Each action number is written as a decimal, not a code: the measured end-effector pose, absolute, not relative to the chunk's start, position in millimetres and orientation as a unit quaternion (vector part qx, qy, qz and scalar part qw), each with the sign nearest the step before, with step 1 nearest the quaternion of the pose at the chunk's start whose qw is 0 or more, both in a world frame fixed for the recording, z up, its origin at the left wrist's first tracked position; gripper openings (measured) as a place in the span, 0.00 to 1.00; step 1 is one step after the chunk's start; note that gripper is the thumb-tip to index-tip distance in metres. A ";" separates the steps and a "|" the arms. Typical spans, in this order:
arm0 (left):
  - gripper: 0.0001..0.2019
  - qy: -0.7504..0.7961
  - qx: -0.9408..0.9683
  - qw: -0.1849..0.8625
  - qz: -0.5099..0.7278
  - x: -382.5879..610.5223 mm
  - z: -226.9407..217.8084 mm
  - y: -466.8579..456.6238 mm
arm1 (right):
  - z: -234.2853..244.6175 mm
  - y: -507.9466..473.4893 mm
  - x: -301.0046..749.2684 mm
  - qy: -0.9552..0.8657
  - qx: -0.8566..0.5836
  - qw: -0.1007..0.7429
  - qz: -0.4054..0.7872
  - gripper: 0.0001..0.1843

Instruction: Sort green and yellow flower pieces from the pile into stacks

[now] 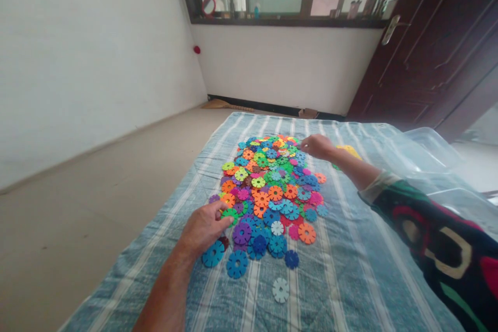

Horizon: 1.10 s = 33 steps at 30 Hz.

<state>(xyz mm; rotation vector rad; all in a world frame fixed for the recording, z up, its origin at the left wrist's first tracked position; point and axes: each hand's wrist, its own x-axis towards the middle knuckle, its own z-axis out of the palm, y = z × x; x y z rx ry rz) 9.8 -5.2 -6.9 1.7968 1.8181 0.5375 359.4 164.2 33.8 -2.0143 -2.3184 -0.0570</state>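
A heap of several flat plastic snowflake discs [272,192] in many colours lies on a blue-and-white striped cloth [350,270]. My left hand [204,228] rests at the near left edge of the heap, fingers curled in a pinch on a green disc [230,213]. My right hand [317,145] reaches to the far right edge of the heap, fingers closed; what they hold is hidden. Some yellow discs [350,151] lie just beyond that wrist. Loose blue discs [236,263] and a white disc [280,289] lie apart from the heap, nearer to me.
A clear plastic bin [436,166] stands at the right edge of the cloth. Bare beige floor [78,207] spreads to the left up to a white wall. A dark wooden door [436,46] is at the back right, beneath a window sill holding bottles.
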 end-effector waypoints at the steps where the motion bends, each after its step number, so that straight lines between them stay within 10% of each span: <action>1: 0.12 0.668 0.668 0.264 0.195 9.3 -7.4 -4.4 | 35.2 157.2 347.5 -0.788 -0.613 0.052 0.004 0.12; 33: 0.11 0.659 0.684 0.260 0.177 8.9 -8.2 -1.1 | 36.5 114.6 239.7 -0.872 -0.484 -0.032 0.066 0.15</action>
